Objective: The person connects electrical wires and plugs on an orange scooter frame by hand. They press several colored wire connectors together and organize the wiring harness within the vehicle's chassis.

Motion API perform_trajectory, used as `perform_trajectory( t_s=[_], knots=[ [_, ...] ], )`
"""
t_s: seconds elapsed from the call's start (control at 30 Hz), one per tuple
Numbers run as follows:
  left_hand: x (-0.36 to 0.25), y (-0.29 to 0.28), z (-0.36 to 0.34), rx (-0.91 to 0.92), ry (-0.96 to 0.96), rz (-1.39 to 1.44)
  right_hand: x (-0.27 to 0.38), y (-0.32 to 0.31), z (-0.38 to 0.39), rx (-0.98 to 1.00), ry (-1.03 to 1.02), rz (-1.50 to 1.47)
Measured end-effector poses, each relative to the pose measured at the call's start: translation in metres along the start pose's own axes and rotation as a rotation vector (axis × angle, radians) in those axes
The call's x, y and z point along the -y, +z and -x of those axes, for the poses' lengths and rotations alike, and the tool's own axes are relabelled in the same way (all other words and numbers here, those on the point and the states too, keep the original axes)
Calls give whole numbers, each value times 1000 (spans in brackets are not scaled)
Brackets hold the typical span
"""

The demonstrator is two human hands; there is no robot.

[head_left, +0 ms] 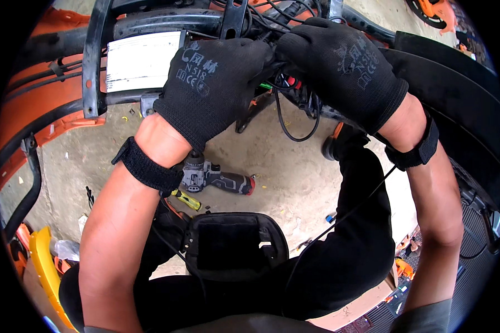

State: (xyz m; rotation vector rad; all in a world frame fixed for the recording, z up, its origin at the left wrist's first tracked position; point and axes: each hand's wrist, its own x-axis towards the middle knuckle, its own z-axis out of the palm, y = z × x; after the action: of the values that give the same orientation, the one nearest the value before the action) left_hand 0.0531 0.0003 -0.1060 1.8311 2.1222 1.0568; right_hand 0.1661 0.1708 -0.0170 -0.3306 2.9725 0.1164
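Both my hands wear black knit gloves and meet over the wiring of a metal vehicle frame [150, 23]. Closed fingers on my left hand [214, 83] point right, toward the other hand. My right hand [341, 69] is also closed, its fingertips almost touching the left's. Whatever they pinch is hidden behind the gloves. Black cables [266, 12] run in a bundle just beyond the fingers, and a loop of black cable [297, 139] hangs below them. Beside my left hand, a white rectangular box [141, 62] sits within the frame.
A grey cordless power tool [219, 180] lies on the concrete floor [283, 188] beside a yellow-handled tool [188, 200]. Between my legs stands an open black container [236, 216]. Orange body panels [28, 119] flank the left side; a large black panel [444, 83] borders the right.
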Motion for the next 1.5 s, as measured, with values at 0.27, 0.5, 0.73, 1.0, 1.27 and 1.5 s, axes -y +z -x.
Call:
perform_trajectory(
  t_s=[0.27,0.5,0.73,1.0,1.27,1.5],
  knots=[
    [0,3,1,-14,8,16,-3,4,0,-34,-57,-79],
    [-3,-1,0,38,-20,23,0,0,-4,-13,-50,-72],
    [-3,2,1,-10,5,28,4,3,-3,-75,-53,-107],
    [3,-5,1,62,43,25,0,-4,-4,1,-52,-228],
    [7,-6,1,85,55,40,-1,-1,-3,-9,-7,-337],
    [3,-12,0,114,30,53,2,1,10,-53,119,-260]
  ],
)
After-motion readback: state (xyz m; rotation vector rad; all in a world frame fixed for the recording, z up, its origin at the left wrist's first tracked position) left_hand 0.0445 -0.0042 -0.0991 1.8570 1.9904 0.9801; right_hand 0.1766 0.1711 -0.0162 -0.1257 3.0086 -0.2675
